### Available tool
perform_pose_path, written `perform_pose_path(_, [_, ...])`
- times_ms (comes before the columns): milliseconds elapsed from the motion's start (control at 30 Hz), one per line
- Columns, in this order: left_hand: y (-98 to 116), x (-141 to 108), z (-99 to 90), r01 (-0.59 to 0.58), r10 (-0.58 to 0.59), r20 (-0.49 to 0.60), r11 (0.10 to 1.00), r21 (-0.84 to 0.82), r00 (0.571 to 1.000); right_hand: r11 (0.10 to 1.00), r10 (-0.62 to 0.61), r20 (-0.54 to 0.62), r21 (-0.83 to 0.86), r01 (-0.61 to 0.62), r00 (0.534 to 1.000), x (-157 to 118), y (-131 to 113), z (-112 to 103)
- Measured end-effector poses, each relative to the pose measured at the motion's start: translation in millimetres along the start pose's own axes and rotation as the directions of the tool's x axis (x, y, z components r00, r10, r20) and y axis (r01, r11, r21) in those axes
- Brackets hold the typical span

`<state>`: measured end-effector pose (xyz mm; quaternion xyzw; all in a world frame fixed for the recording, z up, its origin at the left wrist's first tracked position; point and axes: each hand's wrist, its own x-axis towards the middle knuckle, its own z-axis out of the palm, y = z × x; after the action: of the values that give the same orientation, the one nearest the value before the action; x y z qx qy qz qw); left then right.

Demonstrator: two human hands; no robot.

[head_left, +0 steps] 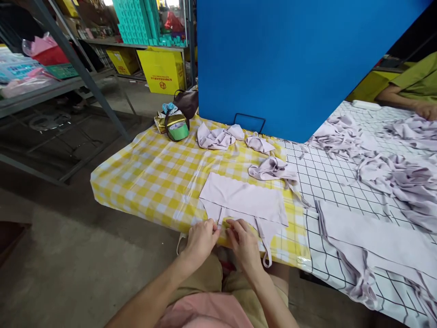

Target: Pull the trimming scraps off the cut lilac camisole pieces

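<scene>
From where I stand, a pale lilac camisole (pixel 242 198) lies flat at the near edge of a table with a yellow checked tablecloth (pixel 150 182), its straight hem away from the seated person and its straps toward them. The left hand (pixel 201 237) is bent at the edge, thumb and forefinger pinching what looks like the end of one strap (pixel 221 215). The right hand (pixel 245 243) is just beside it, fingers curled down by the cloth; whether they grasp anything I cannot tell. The other strap (pixel 267 257) loops down at the table's edge, right of that hand. Beyond the camisole are crumpled lilac garments (pixel 273 168), and behind them a big blue board (pixel 290 68). A roll of green tape (pixel 178 130) sits near a dark bag (pixel 187 104). Over on the white grid tablecloth (pixel 317 177), more lilac pieces lie heaped near a co-worker's hand (pixel 426 110)
</scene>
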<state>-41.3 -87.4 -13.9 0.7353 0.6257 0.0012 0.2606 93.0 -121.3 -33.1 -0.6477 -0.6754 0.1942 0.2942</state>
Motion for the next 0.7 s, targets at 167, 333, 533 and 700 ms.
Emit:
perform_pose_path(167, [-1,4,-2.7,0.019,-0.014,0.034,0.988,-0.152,0.999,0.977,-0.135,0.292,-0.122,0.177,0.947,21,-2,-9])
perform_pose_path(333, [-4,3,-4.5,0.029,-0.024,0.018,0.914,-0.404,1.000,0.951,-0.242,0.478,-0.055,0.304,0.844,45,2,-16])
perform_pose_path(533, [-10,3,-9.5,-0.002,0.017,0.017,0.784,-0.621,1.000,0.955,-0.282,0.580,0.090,0.284,0.764,66,-1,-26])
perform_pose_path(700, [-11,4,-12.7,-0.017,0.025,0.006,0.805,-0.593,1.000,0.942,-0.330,0.649,0.180,0.283,0.685,77,-2,-34])
